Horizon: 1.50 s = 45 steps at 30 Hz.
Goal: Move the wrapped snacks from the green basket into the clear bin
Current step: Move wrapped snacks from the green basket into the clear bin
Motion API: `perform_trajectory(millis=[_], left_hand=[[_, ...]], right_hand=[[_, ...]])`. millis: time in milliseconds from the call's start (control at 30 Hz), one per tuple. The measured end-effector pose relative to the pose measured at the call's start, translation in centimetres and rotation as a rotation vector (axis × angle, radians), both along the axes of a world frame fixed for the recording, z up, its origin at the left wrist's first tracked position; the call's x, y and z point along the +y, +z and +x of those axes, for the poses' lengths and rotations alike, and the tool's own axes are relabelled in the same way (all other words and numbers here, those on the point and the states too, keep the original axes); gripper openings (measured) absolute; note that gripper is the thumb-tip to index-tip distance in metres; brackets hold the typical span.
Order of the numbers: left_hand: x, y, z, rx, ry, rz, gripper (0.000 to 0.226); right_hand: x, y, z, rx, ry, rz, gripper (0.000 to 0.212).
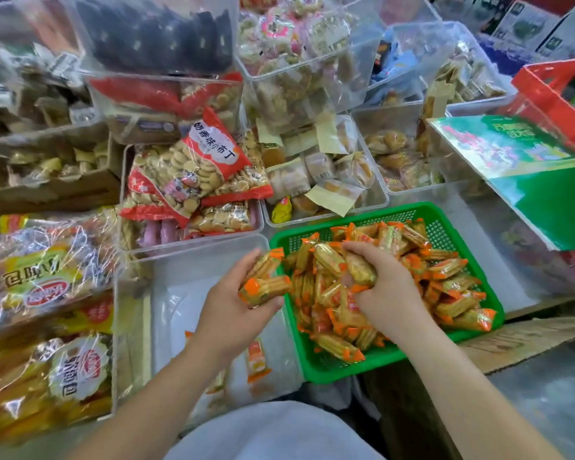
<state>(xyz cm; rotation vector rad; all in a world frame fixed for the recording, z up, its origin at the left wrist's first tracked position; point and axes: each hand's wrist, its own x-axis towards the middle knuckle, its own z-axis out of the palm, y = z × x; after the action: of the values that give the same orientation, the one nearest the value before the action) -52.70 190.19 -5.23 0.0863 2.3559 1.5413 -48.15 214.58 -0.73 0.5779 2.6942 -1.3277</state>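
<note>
Wrapped snacks [445,287] mostly heaped in green basket [395,356], a few already down in clear bin [166,287] just left of it. Mid-transfer step. Left hand [233,307] closed round a couple of snacks, poised over bin at its basket-side edge. Right hand [382,293] down in basket pile, fingers curled on a bunch. Next, likely: left release into bin, right lift clear of basket rim and across. Biscuit bags [193,174] behind, not involved.
</note>
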Motion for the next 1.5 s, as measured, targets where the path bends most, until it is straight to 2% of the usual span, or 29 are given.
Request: perform_trajectory(millis=[133,233,300,400,433,500,533,600,667,733,833,900,933,1000,1233,1400,1500], left_hand=[[-7.6,-3.3,0.4,-0.184,0.063,-0.394,0.068],[-10.1,-7.0,2.4,-0.306,-0.009,-0.489,0.063],[-10.7,-8.9,3.9,-0.364,-0.093,-0.524,0.076],[-11.4,-10.9,5.2,-0.463,-0.194,-0.595,0.116],[-11.6,-11.2,5.5,-0.474,-0.212,-0.612,0.123],[-12.0,-10.8,5.4,-0.494,-0.229,-0.615,0.120],[-12.2,-10.4,5.2,-0.503,-0.237,-0.608,0.114],[-12.7,-9.8,4.4,-0.473,-0.255,-0.602,0.097],[-12.6,-9.6,3.5,-0.341,-0.249,-0.598,0.077],[-11.5,-9.6,2.6,-0.203,-0.252,-0.563,0.067],[-9.1,-10.1,1.2,-0.129,-0.413,-0.593,0.072],[-8.1,-11.0,0.4,-0.183,-0.518,-0.651,0.077],[-8.0,-11.4,0.2,-0.207,-0.536,-0.678,0.078],[-8.5,-12.2,0.0,-0.212,-0.524,-0.699,0.077],[-11.5,-12.4,1.3,-0.265,-0.193,-0.408,0.057],[-12.1,-12.0,1.8,-0.328,0.138,-0.199,0.035],[-12.1,-11.5,1.3,-0.480,0.428,0.105,0.022]], right_hand=[[-9.9,-3.6,-1.3,-0.064,0.294,-0.056,0.070],[-14.8,-9.9,-1.4,-0.217,0.455,0.024,0.063],[-16.1,-12.7,-1.1,-0.334,0.503,0.084,0.065],[-16.4,-14.6,-0.4,-0.497,0.603,0.106,0.079],[-16.2,-15.1,-0.2,-0.532,0.648,0.091,0.087],[-15.8,-15.7,0.2,-0.576,0.714,0.046,0.106],[-15.6,-15.8,0.2,-0.576,0.718,0.031,0.110],[-15.2,-15.9,0.2,-0.519,0.669,-0.034,0.097],[-15.1,-15.5,0.1,-0.461,0.549,-0.126,0.081],[-15.2,-15.1,0.0,-0.469,0.414,-0.151,0.078],[-15.8,-15.6,0.2,-0.560,0.282,-0.110,0.069],[-16.1,-16.1,0.5,-0.618,0.281,-0.051,0.052],[-16.2,-16.1,0.5,-0.637,0.274,-0.028,0.042],[-16.3,-16.2,0.2,-0.665,0.229,-0.024,0.038],[-17.8,-18.3,-0.6,-0.678,0.052,-0.109,0.059],[-18.4,-19.1,-0.3,-0.726,0.052,-0.132,0.028],[-18.3,-18.3,-0.2,-0.653,0.038,-0.147,0.024]])
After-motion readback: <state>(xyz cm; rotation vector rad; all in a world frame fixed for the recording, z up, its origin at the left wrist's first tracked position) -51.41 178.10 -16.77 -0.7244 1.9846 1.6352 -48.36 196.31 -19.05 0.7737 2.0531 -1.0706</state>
